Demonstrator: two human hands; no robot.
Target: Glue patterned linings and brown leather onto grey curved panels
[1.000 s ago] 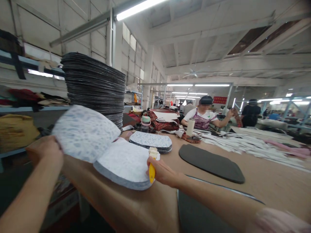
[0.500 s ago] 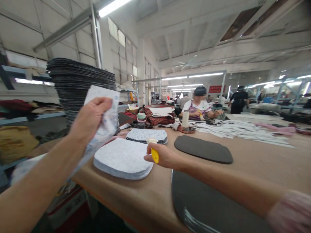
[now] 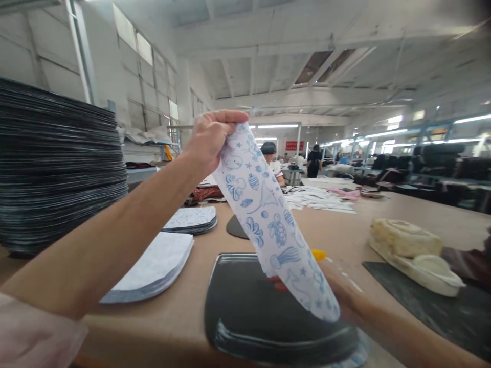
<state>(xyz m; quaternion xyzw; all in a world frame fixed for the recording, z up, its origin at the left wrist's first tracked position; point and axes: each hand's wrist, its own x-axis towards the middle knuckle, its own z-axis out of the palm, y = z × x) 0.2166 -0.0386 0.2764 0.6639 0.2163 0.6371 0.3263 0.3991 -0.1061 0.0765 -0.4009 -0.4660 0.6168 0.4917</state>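
My left hand is raised and pinches the upper end of a white fabric piece printed with blue sea animals. The fabric hangs slanting down to the right. Behind its lower part is my right hand, closed around a yellow-handled tool that looks like a brush; its head is hidden. Below both hands lies a dark, glossy panel with rounded corners, and a bit of printed fabric shows under its lower right edge. To the left is a stack of white fabric pieces.
A tall stack of black panels stands at left. Print-topped panels lie behind the fabric stack. At right, a crusted cream-coloured container sits on a dark sheet. White strips and a co-worker are farther back.
My left hand has lifted the fabric and carried it right, over the dark panel. The view has turned right, bringing in the cream container. My right hand is now partly behind the fabric.
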